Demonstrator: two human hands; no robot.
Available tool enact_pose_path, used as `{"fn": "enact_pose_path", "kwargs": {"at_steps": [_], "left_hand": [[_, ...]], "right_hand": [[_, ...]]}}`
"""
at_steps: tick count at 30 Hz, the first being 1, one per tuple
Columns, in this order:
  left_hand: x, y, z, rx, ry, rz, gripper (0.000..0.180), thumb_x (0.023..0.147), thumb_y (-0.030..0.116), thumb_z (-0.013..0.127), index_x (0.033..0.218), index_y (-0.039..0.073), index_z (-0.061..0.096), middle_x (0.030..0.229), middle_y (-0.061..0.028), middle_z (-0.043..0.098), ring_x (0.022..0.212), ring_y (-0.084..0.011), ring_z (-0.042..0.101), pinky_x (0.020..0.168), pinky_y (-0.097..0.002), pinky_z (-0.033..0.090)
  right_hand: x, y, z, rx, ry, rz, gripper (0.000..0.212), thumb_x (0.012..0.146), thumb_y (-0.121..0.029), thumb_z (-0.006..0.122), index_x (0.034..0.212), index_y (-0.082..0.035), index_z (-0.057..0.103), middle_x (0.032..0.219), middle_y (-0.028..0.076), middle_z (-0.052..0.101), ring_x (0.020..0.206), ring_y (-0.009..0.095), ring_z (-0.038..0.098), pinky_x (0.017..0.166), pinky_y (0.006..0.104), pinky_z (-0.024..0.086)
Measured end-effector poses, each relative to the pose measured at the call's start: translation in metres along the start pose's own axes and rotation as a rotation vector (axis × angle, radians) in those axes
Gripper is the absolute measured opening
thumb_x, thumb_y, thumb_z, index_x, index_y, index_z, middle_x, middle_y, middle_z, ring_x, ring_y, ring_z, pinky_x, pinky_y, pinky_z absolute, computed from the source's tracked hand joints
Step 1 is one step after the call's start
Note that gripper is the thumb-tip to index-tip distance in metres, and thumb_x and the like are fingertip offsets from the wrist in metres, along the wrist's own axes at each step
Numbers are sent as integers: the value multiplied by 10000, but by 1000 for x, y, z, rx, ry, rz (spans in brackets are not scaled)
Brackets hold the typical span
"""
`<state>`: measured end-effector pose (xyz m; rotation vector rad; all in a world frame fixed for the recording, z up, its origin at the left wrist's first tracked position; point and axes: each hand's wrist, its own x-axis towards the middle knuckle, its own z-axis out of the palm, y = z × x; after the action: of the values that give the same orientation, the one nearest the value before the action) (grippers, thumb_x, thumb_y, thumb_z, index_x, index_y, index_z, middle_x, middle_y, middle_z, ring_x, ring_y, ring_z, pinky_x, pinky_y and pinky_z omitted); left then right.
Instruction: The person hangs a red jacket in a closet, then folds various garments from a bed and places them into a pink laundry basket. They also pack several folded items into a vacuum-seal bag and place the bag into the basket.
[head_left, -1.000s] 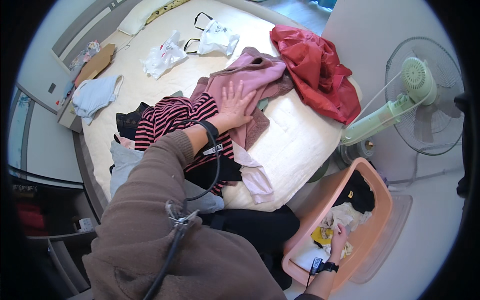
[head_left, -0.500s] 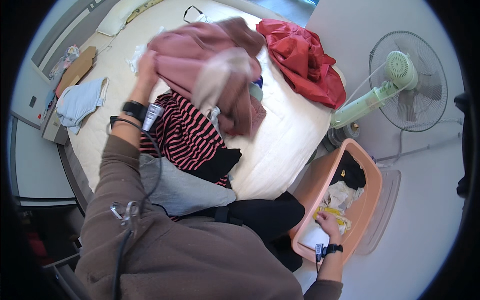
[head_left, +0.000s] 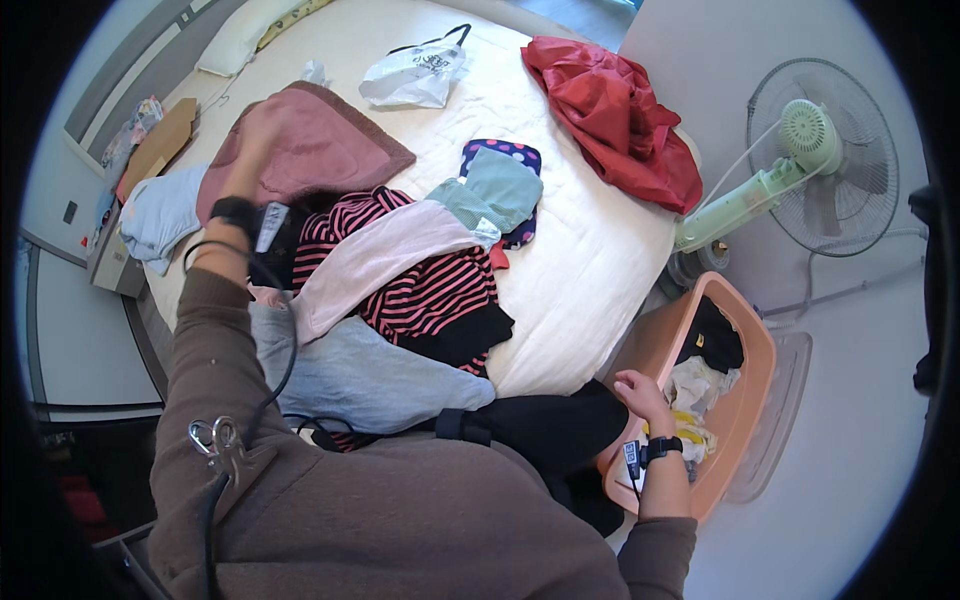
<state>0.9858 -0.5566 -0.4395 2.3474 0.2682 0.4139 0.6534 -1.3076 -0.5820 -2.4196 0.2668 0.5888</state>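
Observation:
A dusty-pink cloth with a brown fuzzy border (head_left: pixel 340 150) lies spread on the left of the bed. My left hand (head_left: pixel 262 130) is over its upper left part, smeared by motion, so its fingers cannot be read. My right hand (head_left: pixel 643 393) hangs over the near left rim of the peach plastic tub (head_left: pixel 738 440), holding nothing, its fingers loosely bent and apart. Beside the pink cloth lie a black-and-pink striped garment (head_left: pixel 440 300), a pale pink garment (head_left: pixel 385 250) across it, and grey-blue clothing (head_left: pixel 360 375) against my lap.
Green cloth (head_left: pixel 495 190) rests on a dark polka-dot piece (head_left: pixel 520 155). Beyond are a white plastic bag (head_left: pixel 415 75) and a red garment (head_left: pixel 620 120). Light-blue clothing (head_left: pixel 160 215) lies at left. A green fan (head_left: pixel 800 150) stands right; clothes (head_left: pixel 700 385) fill the tub.
The pink cloth has moved from the pile to the left and now lies flatter. The pale pink, green and polka-dot pieces and white bag are uncovered. My right hand has risen toward the tub's rim.

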Motion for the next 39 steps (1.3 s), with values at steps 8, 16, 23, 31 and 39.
{"fn": "enact_pose_path", "kwargs": {"at_steps": [8,16,23,31,39], "left_hand": [[-97,152,193,232,-1119,527,600,933,464,613,1409,106,541,1420,-197,522,1303,-346,497,1112,-399,377],[-147,137,228,622,-1238,599,1052,704,469,788,1534,75,274,1357,-246,543,1270,-367,520,1058,-401,418],[-161,139,185,434,-1190,591,412,789,215,730,1155,40,661,1090,-161,698,1063,-288,649,923,-377,499],[-169,211,105,-607,-1244,530,222,895,62,664,1110,105,703,1000,-37,684,965,-138,618,874,-301,490],[-288,220,93,-419,-1347,1159,192,860,178,732,1036,104,711,915,-86,659,915,-286,633,823,-389,500]], "right_hand": [[-25,-26,3,36,-7,4,323,903,-199,659,1170,-16,665,1040,169,722,962,276,699,868,352,545],[-51,-1,12,26,7,135,338,915,-221,652,1189,-24,665,1061,157,720,988,264,691,884,341,542],[-37,-16,11,1,11,22,305,913,-182,656,1162,-7,665,1038,160,725,966,269,699,870,339,545],[-12,-88,-2,203,17,-123,328,937,-218,663,1181,1,666,997,107,730,925,170,683,838,288,534],[-8,-219,16,854,-346,-220,542,1008,-309,590,1431,-4,441,1345,151,555,1153,191,603,950,304,505]]}}
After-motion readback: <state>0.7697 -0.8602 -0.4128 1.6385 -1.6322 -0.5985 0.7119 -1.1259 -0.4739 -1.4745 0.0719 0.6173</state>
